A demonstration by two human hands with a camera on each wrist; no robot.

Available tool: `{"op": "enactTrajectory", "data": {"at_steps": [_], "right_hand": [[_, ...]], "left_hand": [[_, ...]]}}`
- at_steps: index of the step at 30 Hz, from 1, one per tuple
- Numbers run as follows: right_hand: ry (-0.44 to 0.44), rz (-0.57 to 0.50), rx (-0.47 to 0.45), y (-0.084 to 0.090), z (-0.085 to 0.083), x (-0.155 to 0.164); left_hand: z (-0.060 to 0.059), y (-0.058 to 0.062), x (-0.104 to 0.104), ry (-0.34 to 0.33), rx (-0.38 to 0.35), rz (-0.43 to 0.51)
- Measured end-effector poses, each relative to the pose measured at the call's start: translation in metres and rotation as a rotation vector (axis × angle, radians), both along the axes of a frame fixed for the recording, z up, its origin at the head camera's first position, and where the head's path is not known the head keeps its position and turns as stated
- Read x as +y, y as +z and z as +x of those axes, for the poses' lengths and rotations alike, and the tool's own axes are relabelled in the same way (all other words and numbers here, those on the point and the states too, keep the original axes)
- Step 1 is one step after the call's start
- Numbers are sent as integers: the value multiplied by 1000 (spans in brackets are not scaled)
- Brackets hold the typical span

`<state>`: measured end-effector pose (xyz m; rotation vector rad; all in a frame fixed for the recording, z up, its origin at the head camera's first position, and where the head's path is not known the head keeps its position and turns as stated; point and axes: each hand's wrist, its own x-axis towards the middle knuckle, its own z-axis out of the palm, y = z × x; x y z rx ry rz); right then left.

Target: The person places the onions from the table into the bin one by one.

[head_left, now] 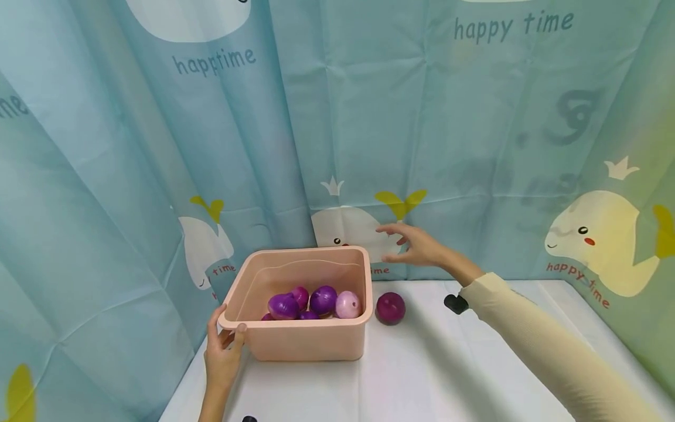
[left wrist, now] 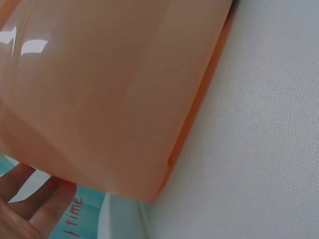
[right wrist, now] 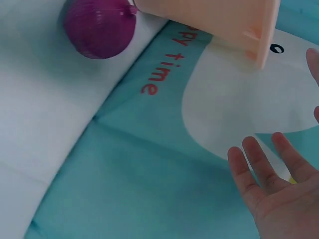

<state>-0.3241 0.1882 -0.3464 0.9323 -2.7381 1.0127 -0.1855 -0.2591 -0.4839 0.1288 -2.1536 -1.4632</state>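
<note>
A pink plastic bin [head_left: 306,343] stands on the white table, with several round purple vegetables inside. Among them are a glossy dark purple one [head_left: 323,300], an onion-shaped one [head_left: 283,306] and a pale pink one [head_left: 348,305]. My left hand [head_left: 221,357] grips the bin's near left corner, thumb against the front and fingers along the left side. Up in the air, beyond the bin's right rim, my right hand [head_left: 416,245] has its fingers spread and holds nothing. A red onion [head_left: 391,308] lies on the table just right of the bin, below that hand.
A blue-green curtain [head_left: 464,146] printed with whales hangs behind and around the white table [head_left: 422,375]. The bin's back edge stands close to it. A black wrist device [head_left: 456,303] sits at the right cuff.
</note>
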Motion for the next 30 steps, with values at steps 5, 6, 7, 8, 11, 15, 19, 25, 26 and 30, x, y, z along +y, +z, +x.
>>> {"op": "enactTrajectory", "data": {"at_steps": [5,6,7,8,11,15,19,25,26,30], "right_hand": [[-25,3,-19,-13,3,5],[-27,0,-19,-16,3,6],[-27,-4,-24,-20,3,6],[-22,-10,-28,-23,3,7],[-21,-20,-64,-39,3,7],[28,-25,-118,-69,3,5],[112,-26,-153,-93,4,3],[133,21,-251,-114,10,3],[128,31,-268,-116,11,3],[132,38,-305,-123,13,4]], "left_hand": [[0,2,-1,3,-22,-5],[0,2,-1,2,-23,-4],[0,2,-2,1,-22,-5],[-1,2,-2,-3,-19,-5],[-3,2,-4,-21,-2,2],[-4,2,-3,-31,17,-1],[-3,2,-2,-20,28,-23],[-2,1,-2,-11,14,-22],[-2,1,-2,-13,12,-22],[-2,1,-2,-16,8,-17]]}}
